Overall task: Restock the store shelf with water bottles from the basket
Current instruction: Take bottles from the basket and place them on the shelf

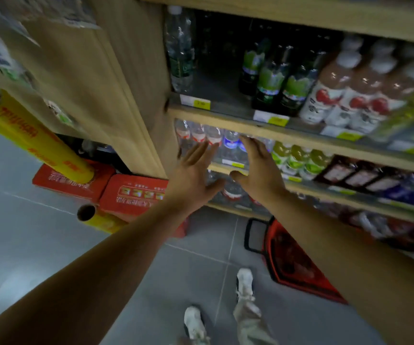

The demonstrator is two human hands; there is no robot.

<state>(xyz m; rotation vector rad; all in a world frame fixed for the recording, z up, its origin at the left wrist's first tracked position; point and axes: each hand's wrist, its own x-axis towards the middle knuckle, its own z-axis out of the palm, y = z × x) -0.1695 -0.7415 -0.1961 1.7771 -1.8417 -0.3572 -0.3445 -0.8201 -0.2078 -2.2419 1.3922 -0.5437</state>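
Both my hands are stretched out in front of the wooden store shelf [288,135], fingers straight and spread, holding nothing. My left hand [196,175] and my right hand [258,168] hover side by side, palms facing each other, in front of a row of clear water bottles [213,138] with red and blue labels on a lower shelf. One tall clear water bottle [181,51] stands alone at the left end of the shelf above. The red shopping basket [298,265] with a black handle sits on the floor below my right arm; its contents are blurred.
Green-label bottles [273,78] and pink juice bottles [338,90] fill the upper shelf to the right. Red cartons [131,195] lie on the grey tiled floor left of the shelf. Yellow wrap rolls [34,138] jut out at the left. My feet show at the bottom.
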